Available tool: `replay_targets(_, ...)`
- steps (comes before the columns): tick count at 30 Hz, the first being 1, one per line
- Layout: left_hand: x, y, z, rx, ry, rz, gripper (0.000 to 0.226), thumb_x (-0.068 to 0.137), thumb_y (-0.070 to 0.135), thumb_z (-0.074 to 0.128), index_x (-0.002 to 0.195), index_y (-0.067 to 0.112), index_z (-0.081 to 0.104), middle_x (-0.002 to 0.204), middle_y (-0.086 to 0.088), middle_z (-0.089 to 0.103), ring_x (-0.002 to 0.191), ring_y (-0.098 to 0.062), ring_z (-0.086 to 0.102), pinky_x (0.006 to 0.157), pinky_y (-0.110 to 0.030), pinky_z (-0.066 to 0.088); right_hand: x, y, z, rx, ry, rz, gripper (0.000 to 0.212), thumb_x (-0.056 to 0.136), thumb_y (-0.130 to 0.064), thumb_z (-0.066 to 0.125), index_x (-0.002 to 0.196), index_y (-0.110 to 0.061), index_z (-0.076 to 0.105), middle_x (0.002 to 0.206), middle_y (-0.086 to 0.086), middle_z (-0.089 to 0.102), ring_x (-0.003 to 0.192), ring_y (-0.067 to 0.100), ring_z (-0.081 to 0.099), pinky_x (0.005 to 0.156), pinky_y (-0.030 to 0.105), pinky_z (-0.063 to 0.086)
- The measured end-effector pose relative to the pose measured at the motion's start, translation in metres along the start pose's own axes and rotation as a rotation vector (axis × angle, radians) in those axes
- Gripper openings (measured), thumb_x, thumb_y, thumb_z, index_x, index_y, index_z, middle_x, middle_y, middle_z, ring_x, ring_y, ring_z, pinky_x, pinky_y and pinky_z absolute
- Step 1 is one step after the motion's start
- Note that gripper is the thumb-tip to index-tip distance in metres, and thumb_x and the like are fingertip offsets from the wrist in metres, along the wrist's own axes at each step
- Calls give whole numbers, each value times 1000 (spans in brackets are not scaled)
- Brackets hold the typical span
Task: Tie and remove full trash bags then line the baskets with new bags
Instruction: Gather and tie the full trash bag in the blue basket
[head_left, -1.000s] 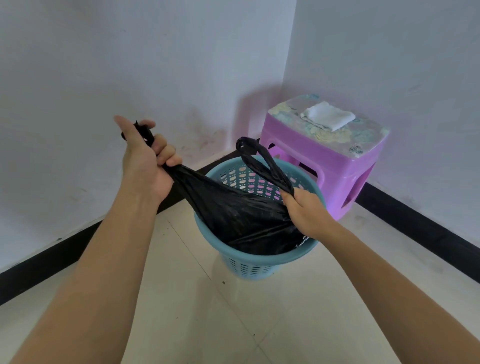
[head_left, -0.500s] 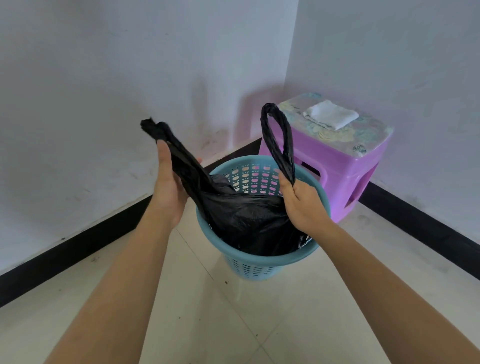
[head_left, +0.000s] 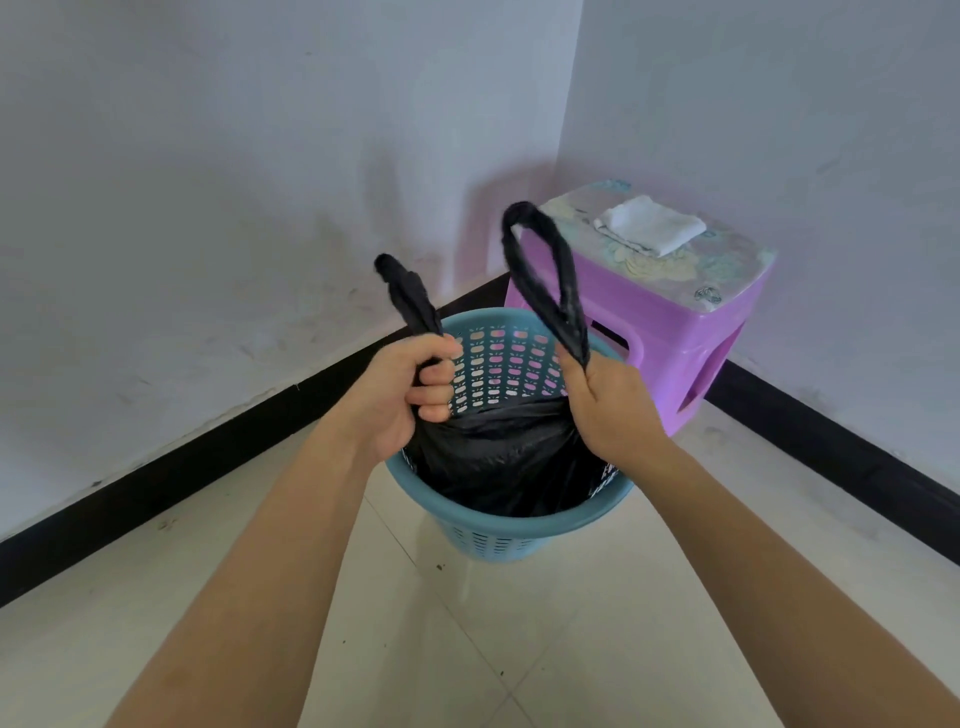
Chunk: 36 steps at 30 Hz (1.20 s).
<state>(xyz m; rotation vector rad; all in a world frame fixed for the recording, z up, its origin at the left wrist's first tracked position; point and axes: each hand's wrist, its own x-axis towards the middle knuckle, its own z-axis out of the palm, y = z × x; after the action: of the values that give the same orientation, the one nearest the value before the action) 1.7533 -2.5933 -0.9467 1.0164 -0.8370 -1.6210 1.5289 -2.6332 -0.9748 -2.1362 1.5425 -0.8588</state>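
A black trash bag (head_left: 498, 457) is seated in the blue perforated basket (head_left: 509, 535), its handles gripped separately by left hand (head_left: 400, 395) and right hand (head_left: 613, 405), held apart.

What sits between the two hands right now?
Head view: only the holed far wall of the basket and the bunched top of the bag show between left hand and right hand.

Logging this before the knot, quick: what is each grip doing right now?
Left grip: closed on the left bag handle.
Right grip: closed on the base of the right handle loop.
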Motion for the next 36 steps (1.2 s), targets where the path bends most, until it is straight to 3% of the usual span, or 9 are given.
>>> replay_targets(3,0,-4,1,211,-118,-29,27,82,12,68,102,16,52,58,13,37,45,-4,24,40,-17,24,1,-2,3,-414,-24,-220,30,104,-38,39,85,-18,50,72,-1,57,65,30,59,54,34,32)
replay_targets(6,-2,-5,3,393,-199,-57,50,82,36,78,123,16,60,58,15,34,47,-4,22,40,-17,23,-1,-9,11,-626,-65,-399,28,99,-40,54,90,-13,56,79,5,64,66,31,64,52,33,30)
replay_targets(10,-1,-5,7,456,-59,-62,50,81,62,68,110,22,71,56,12,25,45,-6,18,37,-18,20,-6,-18,20,-688,-79,-536,27,95,-38,59,83,-15,57,71,3,61,62,27,63,56,35,37)
replay_targets(14,-1,-4,-4,197,-36,-68,41,95,52,53,108,20,74,57,9,24,44,-6,18,37,-18,23,-5,-14,18,-417,-164,-543,39,100,-49,39,84,-15,47,83,4,56,76,25,55,70,38,44)
replay_targets(22,-3,-4,0,51,-125,-101,40,95,57,50,75,22,51,61,6,28,43,-8,23,44,-22,29,7,12,3,-158,-400,-373,38,99,-47,49,94,-12,64,93,1,55,90,18,51,83,34,45)
replay_targets(25,-4,-1,2,126,-141,-98,40,95,57,52,74,22,50,60,6,29,44,-10,24,45,-23,31,8,11,-12,154,-584,-112,42,80,-71,57,99,-35,67,97,-16,67,95,-3,60,86,12,44)
replay_targets(28,-5,3,4,230,-174,-103,44,91,62,55,74,22,49,60,5,29,45,-12,25,48,-25,33,11,8,-24,447,-413,170,74,76,-85,39,121,-33,64,114,-18,67,106,-3,63,97,24,48)
replay_targets(32,-6,3,10,360,-222,-152,53,86,72,53,74,21,48,61,3,29,48,-15,27,50,-24,36,30,-21,-38,943,-199,404,71,87,-81,33,119,-26,67,114,2,67,78,12,62,71,28,49)
replay_targets(36,-6,-1,12,442,-252,-166,53,88,71,52,76,19,50,60,2,35,52,-16,34,53,-23,40,33,-45,-42,794,-188,211,33,88,-56,67,100,-27,77,84,-6,70,56,7,48,54,18,42)
